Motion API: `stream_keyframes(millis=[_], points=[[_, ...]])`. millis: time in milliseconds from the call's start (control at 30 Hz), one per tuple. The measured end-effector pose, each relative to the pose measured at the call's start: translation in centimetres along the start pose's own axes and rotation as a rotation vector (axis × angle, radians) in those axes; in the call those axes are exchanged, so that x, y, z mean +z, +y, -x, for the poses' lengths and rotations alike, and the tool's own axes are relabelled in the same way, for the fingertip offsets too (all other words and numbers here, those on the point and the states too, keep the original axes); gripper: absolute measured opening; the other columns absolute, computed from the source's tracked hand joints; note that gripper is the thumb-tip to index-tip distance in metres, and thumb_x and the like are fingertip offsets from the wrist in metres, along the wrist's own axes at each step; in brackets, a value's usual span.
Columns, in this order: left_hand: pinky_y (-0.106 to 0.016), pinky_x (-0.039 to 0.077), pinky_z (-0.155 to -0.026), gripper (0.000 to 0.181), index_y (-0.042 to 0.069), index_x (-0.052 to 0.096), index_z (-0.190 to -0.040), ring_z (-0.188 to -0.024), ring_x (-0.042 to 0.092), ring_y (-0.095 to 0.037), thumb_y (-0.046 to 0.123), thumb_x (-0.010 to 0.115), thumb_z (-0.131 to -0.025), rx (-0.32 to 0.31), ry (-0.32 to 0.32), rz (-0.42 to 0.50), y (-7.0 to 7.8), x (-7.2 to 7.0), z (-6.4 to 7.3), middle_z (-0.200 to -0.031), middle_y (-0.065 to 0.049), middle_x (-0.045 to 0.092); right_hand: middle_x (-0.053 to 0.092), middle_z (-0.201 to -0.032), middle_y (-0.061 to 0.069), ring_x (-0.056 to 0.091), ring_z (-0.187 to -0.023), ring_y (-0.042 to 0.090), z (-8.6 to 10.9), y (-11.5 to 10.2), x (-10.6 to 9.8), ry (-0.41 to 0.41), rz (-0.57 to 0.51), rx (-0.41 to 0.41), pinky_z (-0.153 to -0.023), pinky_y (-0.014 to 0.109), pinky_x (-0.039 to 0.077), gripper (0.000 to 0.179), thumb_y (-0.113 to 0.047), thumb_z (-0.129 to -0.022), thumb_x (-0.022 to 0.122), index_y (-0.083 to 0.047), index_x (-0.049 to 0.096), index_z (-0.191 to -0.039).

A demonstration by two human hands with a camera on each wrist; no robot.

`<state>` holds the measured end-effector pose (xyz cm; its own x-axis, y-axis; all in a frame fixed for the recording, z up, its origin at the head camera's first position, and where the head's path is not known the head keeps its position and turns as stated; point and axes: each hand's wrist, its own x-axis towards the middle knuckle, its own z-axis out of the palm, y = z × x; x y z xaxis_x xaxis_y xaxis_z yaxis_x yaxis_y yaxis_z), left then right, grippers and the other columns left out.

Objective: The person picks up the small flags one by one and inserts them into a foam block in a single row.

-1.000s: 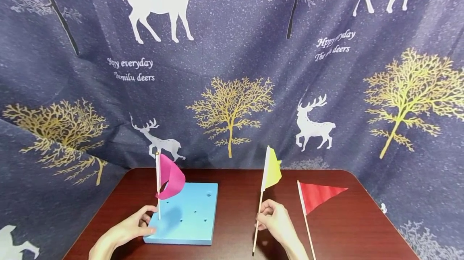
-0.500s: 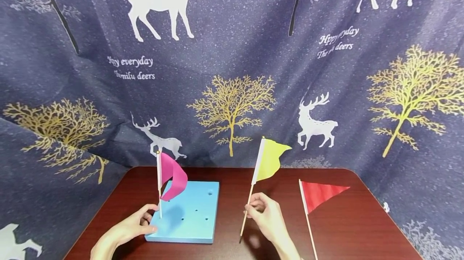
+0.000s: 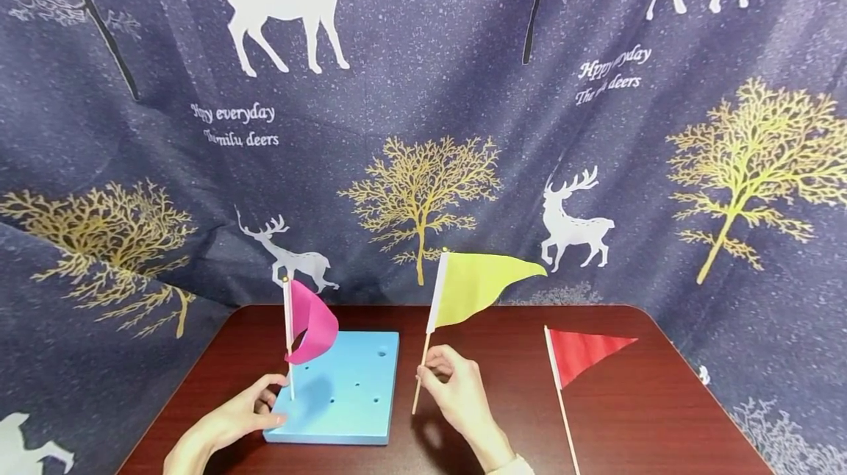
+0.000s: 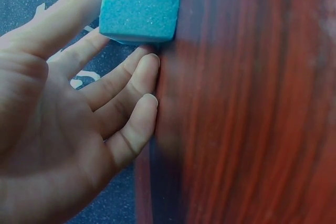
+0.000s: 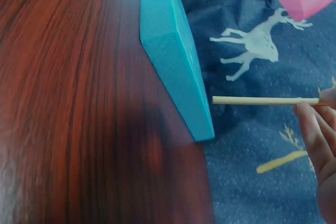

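While left hand, loosely curled, grips blue block at eight o'clock, right hand, pinching yellow flag, has shifted toward ten o'clock, likely nearer insertion.

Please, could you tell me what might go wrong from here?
1. The yellow flag slants in the right hand, its lower end free, so that end might strike the edge of the blue board.
2. The pink flag stands on the board very close to the left hand; if that hand shifts, it could perhaps knock the stick.
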<state>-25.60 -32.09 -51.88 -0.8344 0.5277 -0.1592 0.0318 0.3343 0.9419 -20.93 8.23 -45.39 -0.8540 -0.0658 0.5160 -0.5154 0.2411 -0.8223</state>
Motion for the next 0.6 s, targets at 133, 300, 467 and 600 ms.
stream_keyframes(millis=[133,300,467,600], points=[[-0.031,0.041,-0.071,0.053,-0.008,0.032,-0.136,-0.087,0.042,-0.023,0.009,0.063,-0.096,0.005,0.0,0.008,0.1,0.1,0.1,-0.1,-0.013,0.04,0.071,-0.081,0.011,0.071,-0.075,0.023,-0.4,1.9,1.3,0.007,0.024,-0.03,-0.067,0.033,0.055,0.017,0.004,-0.083,0.074,-0.007,0.065,-0.09],[-0.03,0.041,-0.07,0.054,-0.008,0.032,-0.136,-0.087,0.042,-0.023,0.008,0.063,-0.096,0.004,0.0,0.01,0.3,0.2,0.1,-0.1,-0.013,0.039,0.071,-0.083,0.005,0.07,-0.075,0.013,-1.0,2.3,2.6,-0.014,0.027,-0.092,-0.068,0.028,0.054,0.019,0.001,-0.083,0.074,-0.013,0.066,-0.092],[-0.03,0.039,-0.069,0.053,-0.009,0.031,-0.136,-0.084,0.041,-0.021,0.007,0.062,-0.096,0.019,-0.018,0.027,0.2,0.1,0.0,-0.099,-0.013,0.037,0.071,-0.083,0.005,0.069,-0.074,0.012,-1.6,1.9,3.9,-0.027,-0.006,-0.119,-0.068,0.03,0.055,0.016,0.0,-0.083,0.073,-0.012,0.067,-0.091],[-0.031,0.039,-0.069,0.053,-0.008,0.03,-0.137,-0.084,0.041,-0.022,0.007,0.062,-0.096,0.008,-0.016,0.03,0.1,0.1,-0.1,-0.099,-0.013,0.037,0.071,-0.084,0.004,0.068,-0.074,0.01,-2.0,1.6,5.1,-0.04,-0.02,-0.114,-0.068,0.027,0.054,0.013,0.0,-0.084,0.072,-0.009,0.066,-0.09]])
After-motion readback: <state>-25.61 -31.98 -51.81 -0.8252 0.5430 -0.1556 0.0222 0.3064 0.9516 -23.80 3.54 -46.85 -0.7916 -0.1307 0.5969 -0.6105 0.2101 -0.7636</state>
